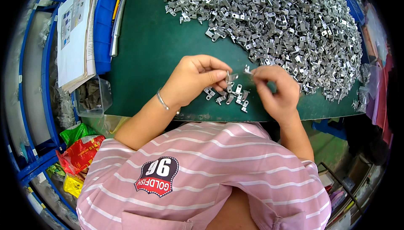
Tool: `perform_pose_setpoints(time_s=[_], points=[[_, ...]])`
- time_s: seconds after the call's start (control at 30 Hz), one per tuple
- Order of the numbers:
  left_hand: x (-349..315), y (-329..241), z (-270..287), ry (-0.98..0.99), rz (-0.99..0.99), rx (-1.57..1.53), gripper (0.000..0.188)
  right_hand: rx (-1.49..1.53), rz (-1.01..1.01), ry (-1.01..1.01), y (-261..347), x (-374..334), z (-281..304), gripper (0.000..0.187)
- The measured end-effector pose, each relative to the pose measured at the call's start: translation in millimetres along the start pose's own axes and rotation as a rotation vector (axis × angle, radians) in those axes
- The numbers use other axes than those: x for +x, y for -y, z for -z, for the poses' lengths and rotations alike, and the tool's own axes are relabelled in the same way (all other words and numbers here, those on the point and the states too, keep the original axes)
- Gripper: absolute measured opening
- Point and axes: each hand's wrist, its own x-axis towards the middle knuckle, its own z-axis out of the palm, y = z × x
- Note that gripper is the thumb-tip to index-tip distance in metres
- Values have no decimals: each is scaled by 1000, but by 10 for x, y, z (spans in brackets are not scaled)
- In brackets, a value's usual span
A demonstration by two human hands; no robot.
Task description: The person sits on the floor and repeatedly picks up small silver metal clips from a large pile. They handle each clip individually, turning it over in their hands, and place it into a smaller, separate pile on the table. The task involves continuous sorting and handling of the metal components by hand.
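Between the thumb and fingers of my left hand (194, 77) is a small bent metal bracket (231, 77), held just above the green table. My right hand (277, 91) pinches another small metal bracket (247, 69) at its fingertips, a short way to the right of the first. The two pieces are apart. Beneath and between my hands lies a small group of loose brackets (239, 95), several of them with a round hole in a flat tab. A large heap of similar silver brackets (290, 24) spreads over the far right of the table, close to my right hand.
The green table (147, 32) ends in a curved edge just in front of my body. At left stand a blue bin (104, 28), papers (75, 32), pens and a clear plastic box (93, 97). Blue shelving (47, 70) and coloured bags (82, 152) lie beyond the table's left side.
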Motion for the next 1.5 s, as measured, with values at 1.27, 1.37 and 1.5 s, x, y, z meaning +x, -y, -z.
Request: perform_pose_setpoints(time_s=[1.27, 1.37, 1.5], points=[[99, 50, -36, -44, -142, 0, 25, 820, -954, 138, -60, 52, 148, 17], [86, 48, -91, -12, -178, -28, 23, 852, -911, 125, -45, 28, 98, 17], [63, 50, -114, -1, -244, -33, 22, 868, -882, 117, -13, 26, 49, 17]])
